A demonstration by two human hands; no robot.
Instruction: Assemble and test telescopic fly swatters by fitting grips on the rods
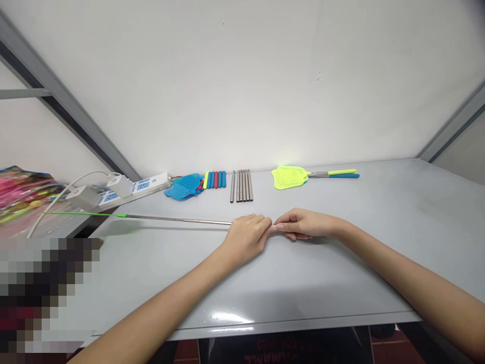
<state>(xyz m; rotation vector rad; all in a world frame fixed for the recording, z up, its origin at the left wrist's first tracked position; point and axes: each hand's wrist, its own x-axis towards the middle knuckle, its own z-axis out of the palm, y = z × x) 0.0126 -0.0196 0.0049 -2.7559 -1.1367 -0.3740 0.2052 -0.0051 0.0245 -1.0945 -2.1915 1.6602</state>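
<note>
A long telescopic metal rod (178, 219) with a green grip at its far left end lies stretched across the grey table (341, 263). My left hand (246, 236) is closed around the rod's right end. My right hand (301, 225) pinches the same tip from the right, fingertips meeting my left hand. The rod's tip is hidden between the fingers.
Along the back edge lie blue swatter heads (184, 186), several coloured foam grips (215, 179), several metal rods (241, 185) and assembled yellow-green fly swatters (303, 176). A white power strip (140, 187) with plugs and cables sits at back left, beside colourful packaging (22, 194).
</note>
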